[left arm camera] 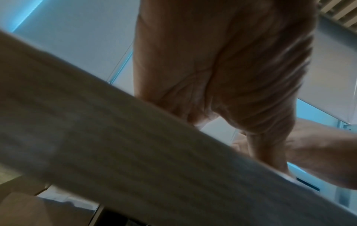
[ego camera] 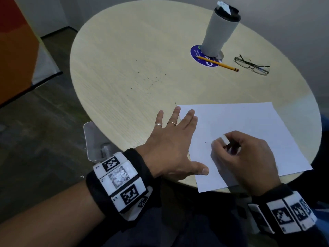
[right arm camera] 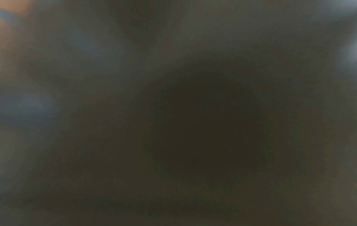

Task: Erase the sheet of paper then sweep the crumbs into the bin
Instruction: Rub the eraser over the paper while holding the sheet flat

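Right hand rubs an eraser on the paper while the left hand pins the sheet flat.

The paper lies on the near right part of the round bench, its near edge overhanging the rim. The left hand lies flat with fingers spread and straight, fingertips on the sheet's left edge, thumb on its near part. The right hand is curled, pinching a white eraser down on the sheet's middle. Dark crumbs are scattered on the bench beyond the left hand, well apart from the paper. A clear bin sits below the bench's near left rim. At the far side stand a grey cup, a pencil and glasses. The right wrist view is dark and blurred.
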Demonstrator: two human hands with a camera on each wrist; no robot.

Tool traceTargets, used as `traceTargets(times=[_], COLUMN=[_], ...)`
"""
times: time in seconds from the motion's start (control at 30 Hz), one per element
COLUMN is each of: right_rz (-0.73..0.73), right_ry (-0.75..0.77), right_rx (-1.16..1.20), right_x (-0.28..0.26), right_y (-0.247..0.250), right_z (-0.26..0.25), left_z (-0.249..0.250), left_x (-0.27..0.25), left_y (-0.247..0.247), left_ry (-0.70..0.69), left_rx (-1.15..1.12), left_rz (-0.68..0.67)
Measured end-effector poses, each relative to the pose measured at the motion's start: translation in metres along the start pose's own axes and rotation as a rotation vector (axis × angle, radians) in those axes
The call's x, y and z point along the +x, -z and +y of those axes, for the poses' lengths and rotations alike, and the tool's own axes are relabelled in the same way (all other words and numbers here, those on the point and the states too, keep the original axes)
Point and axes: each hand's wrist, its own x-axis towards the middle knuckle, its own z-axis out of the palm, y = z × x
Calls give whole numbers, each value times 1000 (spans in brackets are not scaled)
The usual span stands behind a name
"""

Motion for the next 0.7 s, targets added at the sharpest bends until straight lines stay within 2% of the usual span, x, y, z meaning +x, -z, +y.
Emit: traceTargets(times=[0.1,0.27,0.47,0.6,0.7], right_rz=[-79,-238,-223,-300,-310], right_ry=[94,142,118,223,269], right_rx=[100,-21,-145,-60,-113], right_x=[-8,5,26,8,16], right_y=[-1,4,24,24,20], right_z=[-16,-15,0,-26,-25], left_z=[-2,-4,-6,-4,-4], left_x=[0,0,2,2,1], left_y=[0,0,-6,-7,-6], left_ry=[-25,-76,-83,-80,-83], left_rx=[-14,-14,-22,-4,-10], left_rz=[14,35,82,88,89])
